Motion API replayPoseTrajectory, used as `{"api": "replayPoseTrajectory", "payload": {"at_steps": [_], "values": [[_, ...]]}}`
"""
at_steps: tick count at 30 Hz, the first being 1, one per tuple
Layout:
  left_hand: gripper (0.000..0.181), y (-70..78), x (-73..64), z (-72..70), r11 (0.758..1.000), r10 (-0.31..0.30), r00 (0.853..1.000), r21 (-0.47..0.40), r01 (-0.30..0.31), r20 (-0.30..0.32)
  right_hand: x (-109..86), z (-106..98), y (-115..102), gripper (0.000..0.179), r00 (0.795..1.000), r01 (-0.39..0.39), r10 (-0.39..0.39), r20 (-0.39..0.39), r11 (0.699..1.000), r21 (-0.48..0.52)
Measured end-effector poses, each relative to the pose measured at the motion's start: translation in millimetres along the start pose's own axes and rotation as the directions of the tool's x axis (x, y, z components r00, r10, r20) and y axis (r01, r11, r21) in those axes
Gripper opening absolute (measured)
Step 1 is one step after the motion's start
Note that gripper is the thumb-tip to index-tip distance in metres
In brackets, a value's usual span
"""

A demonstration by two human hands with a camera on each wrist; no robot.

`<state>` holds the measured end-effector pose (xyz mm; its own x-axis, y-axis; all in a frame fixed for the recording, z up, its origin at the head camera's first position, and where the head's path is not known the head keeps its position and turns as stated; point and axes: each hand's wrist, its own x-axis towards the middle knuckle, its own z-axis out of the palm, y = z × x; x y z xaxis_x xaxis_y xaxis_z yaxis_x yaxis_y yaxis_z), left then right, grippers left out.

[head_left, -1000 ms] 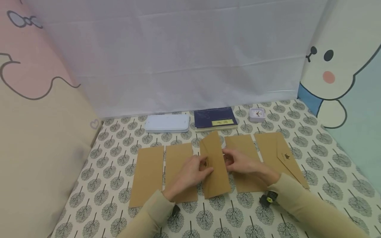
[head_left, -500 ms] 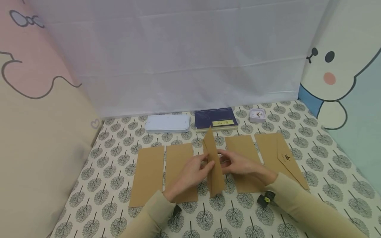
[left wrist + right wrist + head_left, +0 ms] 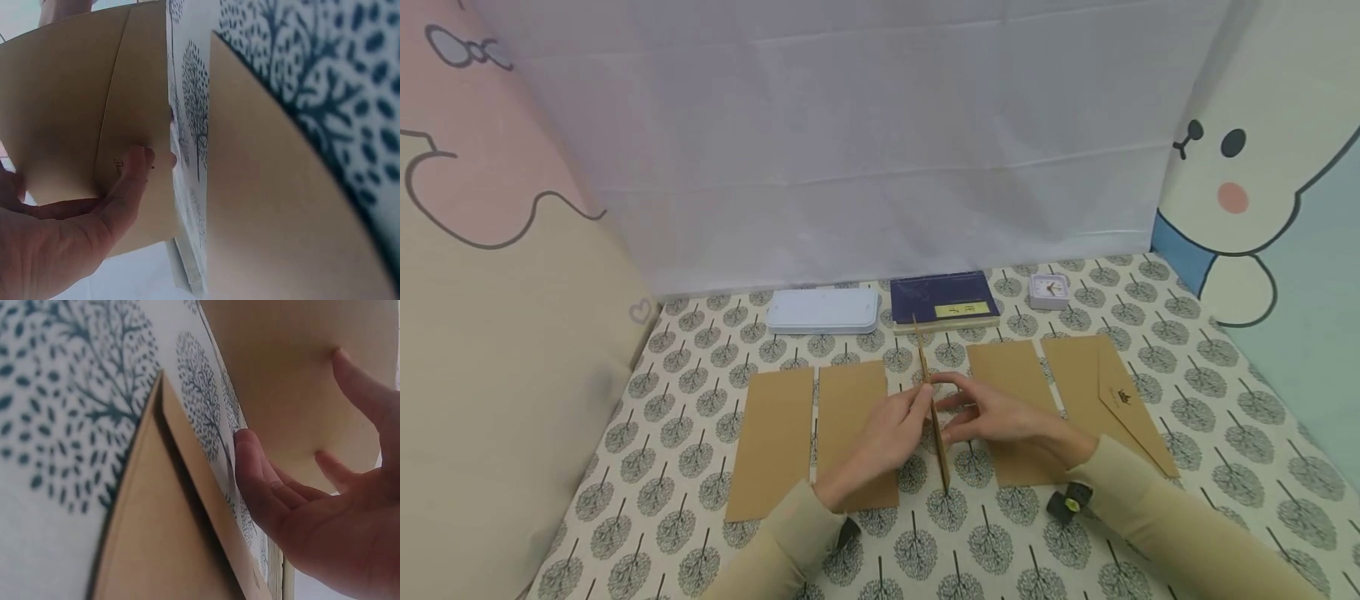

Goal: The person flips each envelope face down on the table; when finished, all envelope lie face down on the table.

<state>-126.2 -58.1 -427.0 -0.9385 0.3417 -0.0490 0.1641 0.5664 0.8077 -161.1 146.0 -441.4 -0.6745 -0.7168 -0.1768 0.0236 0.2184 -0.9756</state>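
Note:
A brown kraft-paper envelope stands on its edge between my two hands in the head view, seen almost edge-on. My left hand pinches it, the thumb pressing on the flap side, where part of some printed lettering shows in the left wrist view. On the other side is my right hand, fingers loosely bent and thumb apart. Two of its fingertips touch the envelope's plain face in the right wrist view. Two more envelopes, one of them outermost, lie flat on the left.
Right of the hands lie a partly covered envelope and one with a crown-marked flap. Along the back of the tree-patterned cloth are a white case, a dark blue book and a small lilac clock.
The envelope between my hands has turned from showing its flap side to standing edge-on. My right hand has shifted slightly left, its fingers moving from the edge to the plain face.

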Motion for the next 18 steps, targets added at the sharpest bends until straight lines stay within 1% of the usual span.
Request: {"api": "replayPoseTrajectory", "payload": {"at_steps": [4, 8, 10, 13, 15, 18], "values": [[0.061, 1.8, -1.8, -0.5, 1.000, 0.000, 0.999, -0.025, -0.001, -0.033, 0.6, 0.5, -0.7, 0.086, 1.000, 0.007, -0.007, 0.007, 1.000, 0.008], [0.063, 2.6, -4.5, -1.3, 0.994, -0.008, 0.999, -0.111, 0.003, -0.048, -0.4, 0.8, -1.9, 0.083, 1.000, 0.003, -0.003, -0.003, 1.000, 0.014], [0.061, 2.6, -5.5, -1.8, 0.988, 0.009, 0.998, -0.151, -0.018, -0.063, -1.4, 1.1, -2.1, 0.081, 1.000, -0.012, 0.012, -0.023, 1.000, -0.002], [0.052, 2.8, -6.1, -2.5, 0.981, 0.053, 0.992, -0.181, -0.074, -0.116, -3.0, 1.3, -1.9, 0.075, 0.998, -0.031, 0.028, -0.059, 0.999, -0.040], [0.045, 2.2, -6.4, -3.1, 0.966, 0.066, 0.988, -0.238, -0.099, -0.143, -4.0, 1.0, -1.7, 0.072, 0.997, -0.033, 0.027, -0.078, 0.997, -0.072], [0.038, 0.6, -7.2, -4.5, 0.936, 0.040, 0.986, -0.339, -0.094, -0.164, -5.8, 0.2, -2.1, 0.070, 0.996, -0.025, 0.013, -0.092, 0.992, -0.121]]}}
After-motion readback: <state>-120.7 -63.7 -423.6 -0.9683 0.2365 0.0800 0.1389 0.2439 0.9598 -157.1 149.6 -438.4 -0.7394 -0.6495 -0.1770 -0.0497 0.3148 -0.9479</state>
